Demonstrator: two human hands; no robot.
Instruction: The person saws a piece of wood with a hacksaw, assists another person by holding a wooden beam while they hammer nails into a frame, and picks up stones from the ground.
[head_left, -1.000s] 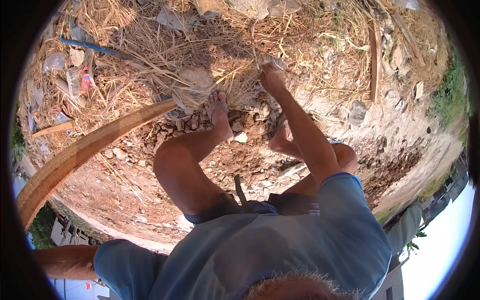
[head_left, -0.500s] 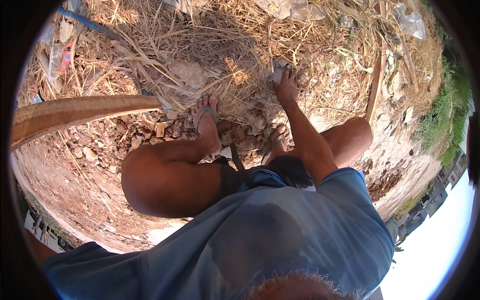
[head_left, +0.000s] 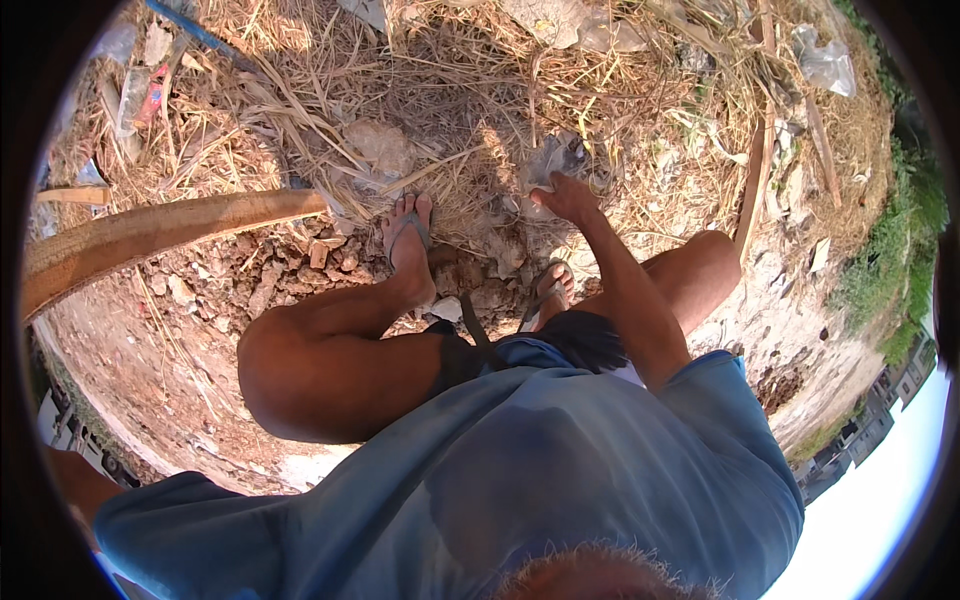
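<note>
My right hand (head_left: pixel 570 198) reaches down over the dry straw ahead of my right foot. Its fingers are closed on a crumpled piece of clear, greyish plastic (head_left: pixel 556 158), which looks like a thin bag. Part of the plastic spreads over the straw beyond the fingers, and part shows beside the thumb. My left hand is out of the picture; only a bit of my left arm (head_left: pixel 78 482) appears at the lower left edge.
My feet in flip-flops (head_left: pixel 410 235) stand among broken reddish clods (head_left: pixel 265 285). A curved wooden plank (head_left: pixel 170 228) lies on the left, a narrow board (head_left: pixel 755 180) on the right. Flat stones (head_left: pixel 380 147), a blue stick (head_left: pixel 200 32) and another clear plastic bag (head_left: pixel 825 62) lie in the straw.
My right hand has drawn back toward me, and the clear plastic has come with it, more spread out now. The view has shifted slightly.
</note>
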